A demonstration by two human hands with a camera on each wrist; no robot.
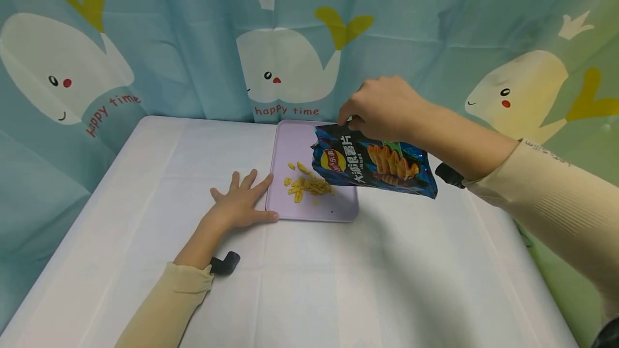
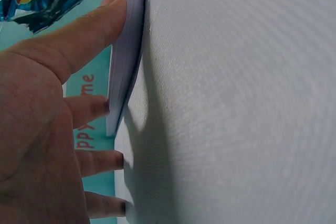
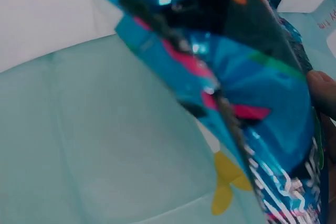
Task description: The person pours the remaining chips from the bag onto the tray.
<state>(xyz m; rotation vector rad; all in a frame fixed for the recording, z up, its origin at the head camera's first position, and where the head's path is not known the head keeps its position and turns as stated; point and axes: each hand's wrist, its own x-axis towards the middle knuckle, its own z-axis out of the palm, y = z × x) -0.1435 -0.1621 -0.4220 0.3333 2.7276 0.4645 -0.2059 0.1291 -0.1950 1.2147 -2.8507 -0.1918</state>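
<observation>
A blue and black chip bag (image 1: 372,162) hangs sideways over the right part of a lilac tray (image 1: 295,146). My right hand (image 1: 382,106) grips the bag along its upper edge; in the right wrist view the shiny bag (image 3: 252,87) fills much of the picture, with a fingertip (image 3: 323,93) against it. Yellow ridged chips (image 1: 311,184) lie in a loose pile on the tray, below the bag's left end. With fingers spread, my left hand (image 1: 239,203) rests at the tray's left edge, thumb and a finger touching its rim (image 2: 123,51).
The tray lies on a white-covered table (image 1: 309,283), near its back edge. Behind it hangs a teal curtain (image 1: 193,42) printed with white whales. Black wrist mounts (image 1: 225,263) sit at both cuffs.
</observation>
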